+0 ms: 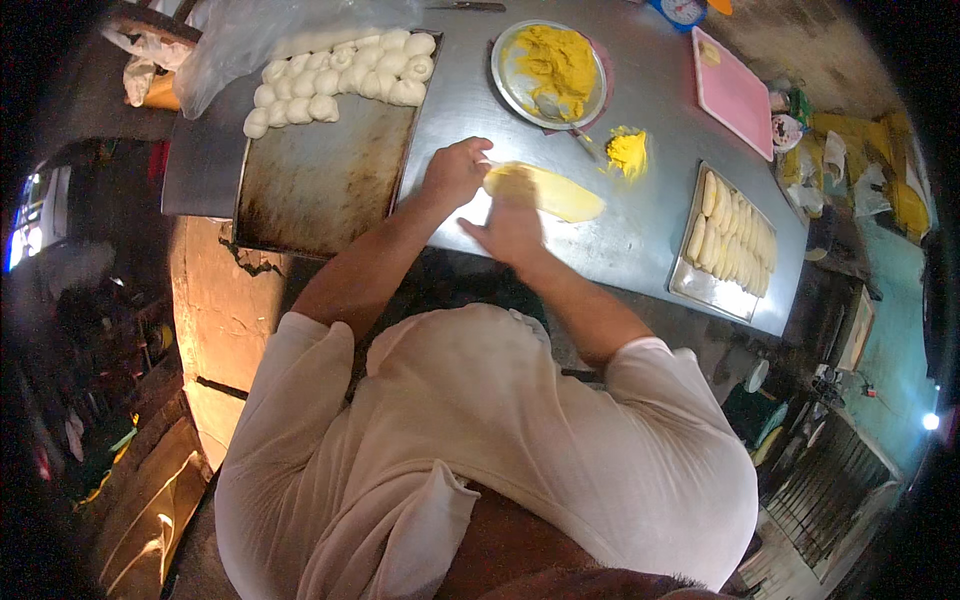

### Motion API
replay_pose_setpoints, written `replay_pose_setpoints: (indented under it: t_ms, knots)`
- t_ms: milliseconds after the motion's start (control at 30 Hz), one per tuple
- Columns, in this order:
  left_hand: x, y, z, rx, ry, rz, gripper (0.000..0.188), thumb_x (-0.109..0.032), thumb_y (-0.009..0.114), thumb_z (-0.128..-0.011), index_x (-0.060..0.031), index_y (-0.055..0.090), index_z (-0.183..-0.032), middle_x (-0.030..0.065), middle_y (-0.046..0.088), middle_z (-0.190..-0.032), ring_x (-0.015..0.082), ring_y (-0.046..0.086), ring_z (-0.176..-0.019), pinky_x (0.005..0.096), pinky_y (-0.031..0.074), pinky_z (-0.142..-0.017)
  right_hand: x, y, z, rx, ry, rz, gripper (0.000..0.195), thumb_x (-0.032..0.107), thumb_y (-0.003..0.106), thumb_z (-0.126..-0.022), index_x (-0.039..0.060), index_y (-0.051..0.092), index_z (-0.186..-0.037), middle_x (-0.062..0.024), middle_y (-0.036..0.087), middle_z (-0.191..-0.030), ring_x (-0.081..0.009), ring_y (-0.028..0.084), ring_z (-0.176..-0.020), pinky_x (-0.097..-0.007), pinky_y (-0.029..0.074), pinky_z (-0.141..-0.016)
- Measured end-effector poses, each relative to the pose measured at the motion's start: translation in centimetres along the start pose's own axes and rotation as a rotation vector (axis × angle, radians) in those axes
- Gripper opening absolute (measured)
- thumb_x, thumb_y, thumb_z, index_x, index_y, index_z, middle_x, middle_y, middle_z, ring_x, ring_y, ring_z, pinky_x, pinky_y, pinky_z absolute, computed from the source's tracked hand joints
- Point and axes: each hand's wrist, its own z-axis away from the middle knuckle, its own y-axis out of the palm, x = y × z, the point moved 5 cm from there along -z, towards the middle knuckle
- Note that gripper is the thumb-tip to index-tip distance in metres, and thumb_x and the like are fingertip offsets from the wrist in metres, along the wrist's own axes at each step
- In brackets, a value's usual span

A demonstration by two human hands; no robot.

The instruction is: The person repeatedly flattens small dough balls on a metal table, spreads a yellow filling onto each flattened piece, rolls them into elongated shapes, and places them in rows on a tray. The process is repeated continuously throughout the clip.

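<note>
A flattened oval of dough (570,196), coated yellow, lies on the metal table in front of me. My left hand (456,172) is at its left end, fingers bent near the edge; whether they pinch the dough cannot be told. Over the dough's left part lies my right hand (516,217), its fingers blurred and its thumb spread to the left. Beyond stands a round metal pan (495,71) of yellow paste (559,67). A small heap of the paste (627,151) sits right of the dough, beside a thin utensil (585,144).
At the left, a dark baking tray (322,180) bears several white dough balls (367,67), near clear plastic sheeting (232,45). To the right, a metal tray (686,262) holds rows of finger-shaped dough pieces (731,232). Behind it are a pink tray (731,94) and a blue scale (681,11).
</note>
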Motion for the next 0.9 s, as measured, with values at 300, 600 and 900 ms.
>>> replay_pose_setpoints:
  t_ms: [300,600,900]
  knots:
    - [3.4,-2.8,-1.3,-0.022,-0.104,-0.297,0.030,-0.020,0.072,-0.090,-0.0102,0.072,-0.118,0.0195,0.065,-0.111,0.0375,0.065,-0.106,0.0437,0.053,-0.093,-6.9,-8.7,-3.3,-0.063,0.112,-0.020,0.021,0.024,0.064,-0.089,0.0043,0.069,-0.093,-0.0201,0.070,-0.103,-0.0404,0.068,-0.104,-0.0524,0.053,-0.090]
    - [2.7,0.3,-5.1,-0.288,-0.102,0.048,0.037,-0.029,0.069,-0.089,-0.0038,0.072,-0.117,0.0205,0.074,-0.107,0.0309,0.071,-0.097,0.0395,0.055,-0.090,-14.7,-12.8,-9.9,-0.060,-0.045,0.127,0.016,0.015,0.059,-0.090,0.0090,0.068,-0.102,-0.0185,0.070,-0.103,-0.0386,0.068,-0.099,-0.0497,0.055,-0.084]
    - [-1.3,4.5,-9.8,-0.334,-0.327,0.586,0.029,-0.011,0.061,-0.098,0.0035,0.066,-0.122,0.0107,0.074,-0.096,0.0153,0.069,-0.079,0.0277,0.058,-0.074,-18.4,-16.2,-12.6,-0.139,-0.195,0.116,0.018,0.009,0.063,-0.084,0.0089,0.068,-0.101,-0.0169,0.069,-0.107,-0.0385,0.067,-0.102,-0.0496,0.056,-0.085]
